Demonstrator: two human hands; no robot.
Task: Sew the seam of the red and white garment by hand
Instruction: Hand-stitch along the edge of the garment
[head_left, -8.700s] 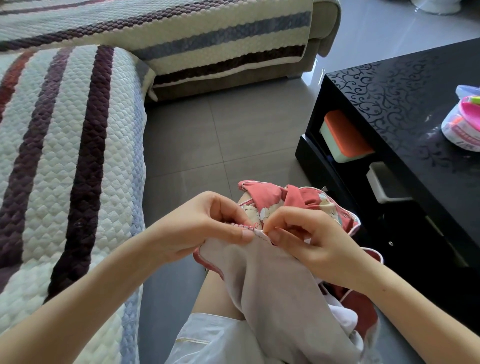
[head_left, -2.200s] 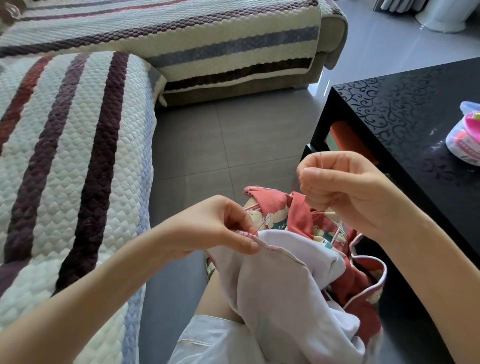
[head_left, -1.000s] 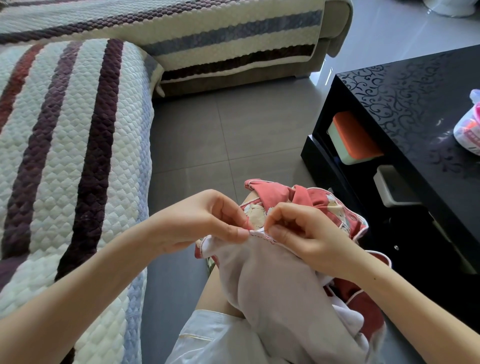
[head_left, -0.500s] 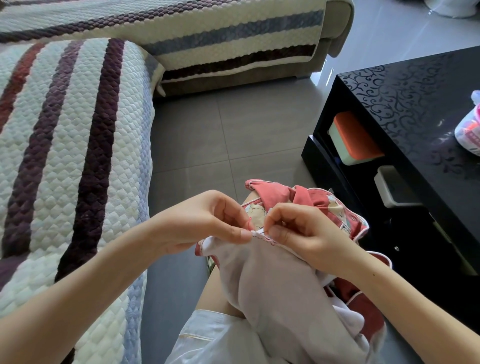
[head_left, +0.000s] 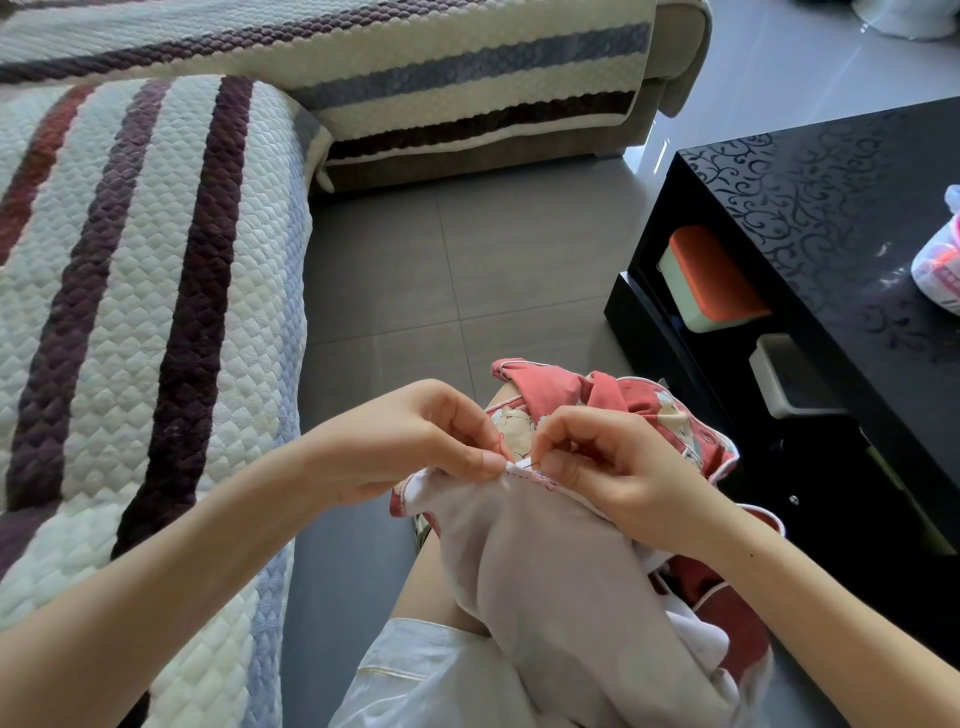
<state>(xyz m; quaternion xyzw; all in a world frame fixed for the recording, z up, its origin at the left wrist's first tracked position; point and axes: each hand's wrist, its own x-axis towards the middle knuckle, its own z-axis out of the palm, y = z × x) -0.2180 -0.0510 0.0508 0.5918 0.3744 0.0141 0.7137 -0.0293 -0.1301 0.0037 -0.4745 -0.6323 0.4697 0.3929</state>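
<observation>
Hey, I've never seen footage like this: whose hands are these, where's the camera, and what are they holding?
No machine here: these are a person's bare hands, filmed by one wide-angle camera worn on the head, looking down at the lap. The left hand pinches the edge of a red and white garment draped over the knees. The right hand pinches what looks like a thin needle at the seam. Left is a striped sofa cover; right, a black table with an orange-lidded box on its shelf and a plastic bag on top.
</observation>
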